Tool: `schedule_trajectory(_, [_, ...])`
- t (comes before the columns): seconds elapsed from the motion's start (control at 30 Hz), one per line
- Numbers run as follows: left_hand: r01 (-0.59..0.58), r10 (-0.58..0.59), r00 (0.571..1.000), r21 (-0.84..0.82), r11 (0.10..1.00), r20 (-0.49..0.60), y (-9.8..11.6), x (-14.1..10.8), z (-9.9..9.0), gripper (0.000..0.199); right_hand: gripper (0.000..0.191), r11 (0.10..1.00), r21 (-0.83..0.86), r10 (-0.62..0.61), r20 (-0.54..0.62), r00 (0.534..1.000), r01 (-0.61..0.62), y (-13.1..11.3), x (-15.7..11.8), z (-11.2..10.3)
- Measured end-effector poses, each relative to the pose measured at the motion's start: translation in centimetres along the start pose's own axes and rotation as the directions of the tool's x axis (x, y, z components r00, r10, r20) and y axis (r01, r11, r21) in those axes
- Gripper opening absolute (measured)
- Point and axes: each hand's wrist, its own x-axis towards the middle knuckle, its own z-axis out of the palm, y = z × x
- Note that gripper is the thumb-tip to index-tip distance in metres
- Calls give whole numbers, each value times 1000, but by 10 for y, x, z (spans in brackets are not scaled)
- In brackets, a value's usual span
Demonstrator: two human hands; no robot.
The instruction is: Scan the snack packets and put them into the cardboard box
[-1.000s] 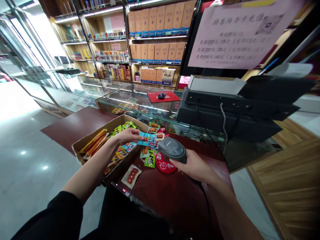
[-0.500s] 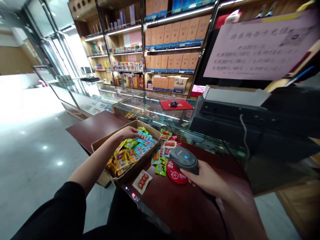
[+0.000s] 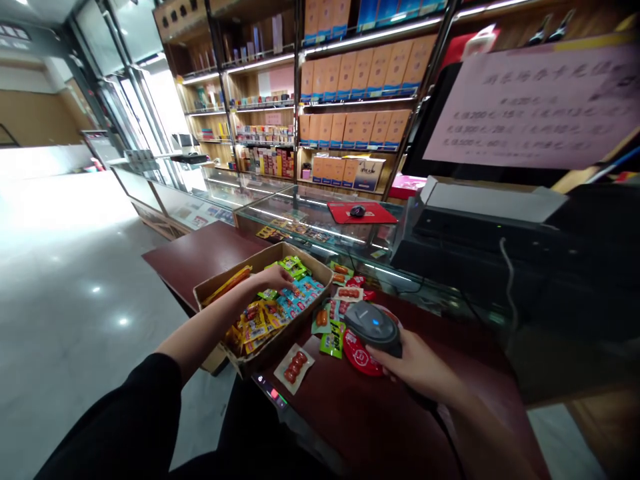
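My left hand (image 3: pixel 277 279) is inside a cardboard box (image 3: pixel 200 293) of small snack packets. Its fingers are bent together, tips down at the blue snack packets (image 3: pixel 303 297); what they hold, if anything, is hidden. Yellow packets (image 3: pixel 260 323) fill the box's near side, and green packets (image 3: pixel 295 267) lie at its far end. My right hand (image 3: pixel 415 367) grips a dark grey barcode scanner (image 3: pixel 373 323) with a blue light on top. Under the scanner's head is a round red package (image 3: pixel 360 357). A green packet (image 3: pixel 331 340) and a clear pack of sausages (image 3: pixel 295 369) lie nearby.
The box rests on a dark red table (image 3: pixel 350 407). Beyond stands a glass display counter (image 3: pixel 280 200) with a red mouse pad (image 3: pixel 363 213). A black machine (image 3: pixel 480 233) and a handwritten sign (image 3: pixel 530 110) stand right. The scanner's cable (image 3: pixel 450 440) trails toward me.
My left hand has shifted slightly forward and right over the blue packets, its fingers now more bent. A long orange-yellow packet shows along the box's far left wall. My right hand keeps holding the scanner.
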Motion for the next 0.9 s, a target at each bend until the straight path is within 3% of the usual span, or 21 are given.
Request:
schedule_trajectory(0.13, [-7,7,1000,55,998,-12,5,1,4,39,36,1000,-21,-14,-26,1000,14,0,0,-1])
schedule_trajectory(0.23, [-59,65,998,232,971,-18,12,-3,1,32,37,1000,-2,-13,-16,1000,13,-1,-1,-4])
schedule_trajectory(0.33, [-117,165,983,408,906,-85,25,-10,-3,24,38,999,3,-32,-28,999,32,-3,-4,-8])
schedule_trajectory(0.47, [-146,225,966,446,883,-130,48,-16,0,22,36,999,1,-47,-78,996,47,-2,-8,-19])
schedule_trajectory(0.7, [-253,311,949,466,848,-50,97,-12,36,27,32,998,-55,-51,-217,975,40,4,-21,-54])
schedule_trajectory(0.9, [-321,335,941,469,823,57,126,11,76,29,31,1000,-21,-28,-306,951,23,12,-31,-79])
